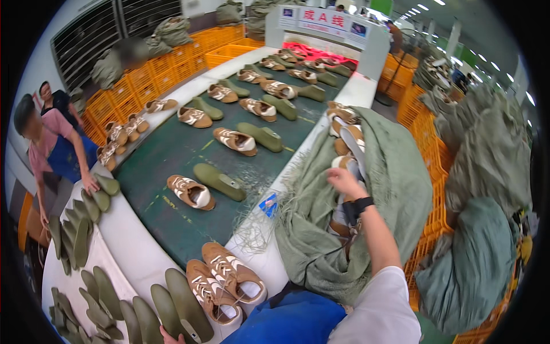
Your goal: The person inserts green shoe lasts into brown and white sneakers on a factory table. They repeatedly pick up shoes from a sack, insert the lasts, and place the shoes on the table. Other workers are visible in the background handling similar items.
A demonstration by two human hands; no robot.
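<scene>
My right hand (345, 183), with a dark band at the wrist, reaches over the mouth of a green woven sack (389, 172). Its fingers are curled beside a brown and white sneaker (352, 139); what they hold, if anything, is hidden. At the lower edge my left hand (171, 337) shows only in part, its fingers closed against an olive-green shoe last (167, 307). A second last (188, 304) leans beside it. Just right of these, a pair of brown and white sneakers (226, 281) rests on the white ledge.
Sneakers and lasts sit in pairs along a green conveyor belt (172, 155). Across it, a co-worker (63, 137) touches lasts on the white table (123, 252). Orange crates (432, 195) and stuffed sacks (470, 264) stand on the right. A white sign frame (323, 26) spans the far end.
</scene>
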